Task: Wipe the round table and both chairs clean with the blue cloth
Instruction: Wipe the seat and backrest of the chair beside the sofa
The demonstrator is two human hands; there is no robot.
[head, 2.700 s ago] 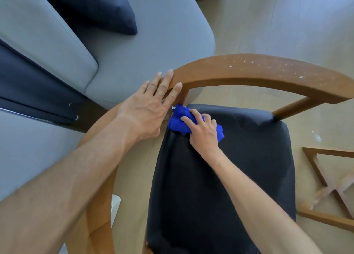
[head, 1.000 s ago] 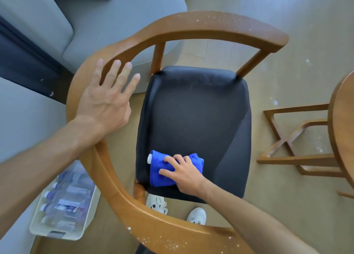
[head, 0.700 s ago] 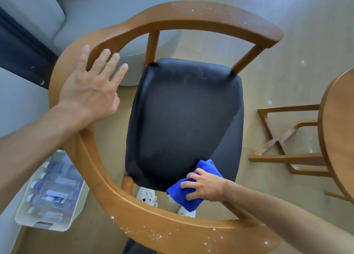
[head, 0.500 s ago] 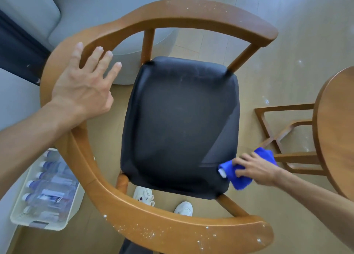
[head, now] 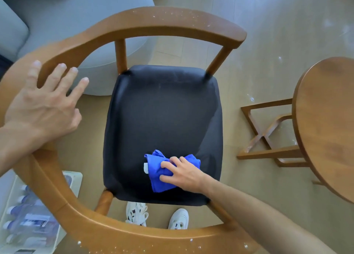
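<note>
Chair seat, wiping pass. The person stands over the chair; their white shoes show under the seat's near edge.

Right hand: fingers curled down onto the blue cloth, pinning it bunched against the black seat at about 6 o'clock of the cushion, slightly right of centre. The cloth is wadded, not spread flat; probably this gives a firmer pad for scrubbing, though it covers less surface per stroke. A small white tag sticks out of its left side.

Left hand: fingers spread wide and straight, palm lying on the curved wooden armrest at 9 o'clock. It holds nothing. My reading is that it braces the chair so the frame does not slide while the other hand pushes.

White specks lie on the wooden rail at 12 o'clock and on the near rail at 6 o'clock, so the wood looks not yet wiped. More specks dot the floor.

The round table stands at 3 o'clock, apart from the chair, its crossed base visible beneath. Whether its top needs wiping I cannot tell.

A grey sofa sits at 11 o'clock. A white bin of bottles stands on the floor at 8 o'clock.
</note>
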